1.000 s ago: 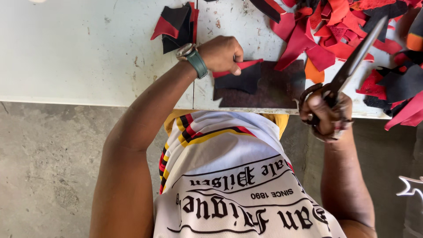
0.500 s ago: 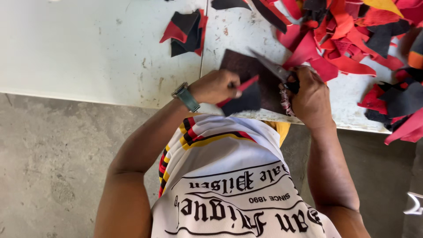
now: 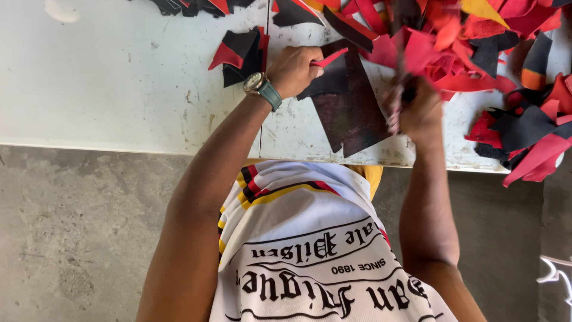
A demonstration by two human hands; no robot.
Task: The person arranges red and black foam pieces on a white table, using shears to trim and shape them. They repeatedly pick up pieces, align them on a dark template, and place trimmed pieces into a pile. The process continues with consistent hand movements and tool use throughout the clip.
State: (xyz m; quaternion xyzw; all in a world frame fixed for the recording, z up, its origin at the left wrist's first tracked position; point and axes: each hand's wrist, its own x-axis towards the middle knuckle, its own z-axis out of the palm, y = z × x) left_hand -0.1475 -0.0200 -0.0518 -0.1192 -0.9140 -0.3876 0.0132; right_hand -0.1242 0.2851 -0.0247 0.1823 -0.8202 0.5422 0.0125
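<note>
Your left hand pinches the far left corner of the dark sheet, thin, limp and light on the white counter near its edge, so hold it by an edge, while your right hand is closed around something I cannot make out.

so the big leather piece lies flat on the table between both hands, left hand on its left edge, right hand on its right, scrap heap behind and right, small scrap stack left of the left hand
</note>
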